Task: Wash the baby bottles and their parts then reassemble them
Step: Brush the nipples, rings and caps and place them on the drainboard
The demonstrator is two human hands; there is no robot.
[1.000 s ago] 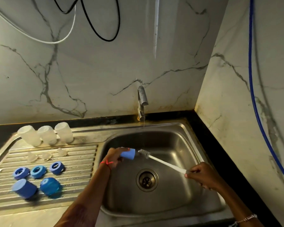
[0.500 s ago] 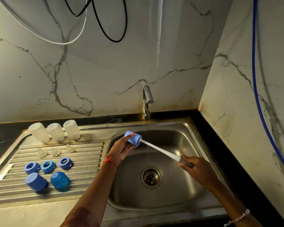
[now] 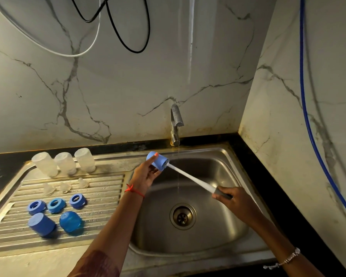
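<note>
My left hand (image 3: 145,177) holds a light blue bottle cap (image 3: 158,161) over the sink's back left rim, its mouth facing right. My right hand (image 3: 231,200) grips the dark handle of a white bottle brush (image 3: 190,177), whose bristle head sits inside the cap. Three clear bottles (image 3: 65,163) stand upside down at the back of the drainboard. In front of them lie three clear nipples (image 3: 65,186), three blue collar rings (image 3: 56,205) and two blue caps (image 3: 41,224).
A thin stream of water runs from the steel tap (image 3: 176,124) into the steel sink (image 3: 224,170), just right of the held cap. The ribbed drainboard (image 3: 100,200) lies left of the basin. Marble walls close in behind and to the right.
The cap has risen from low in the basin to the back rim. The brush head, outside the cap a second ago, has gone inside it.
</note>
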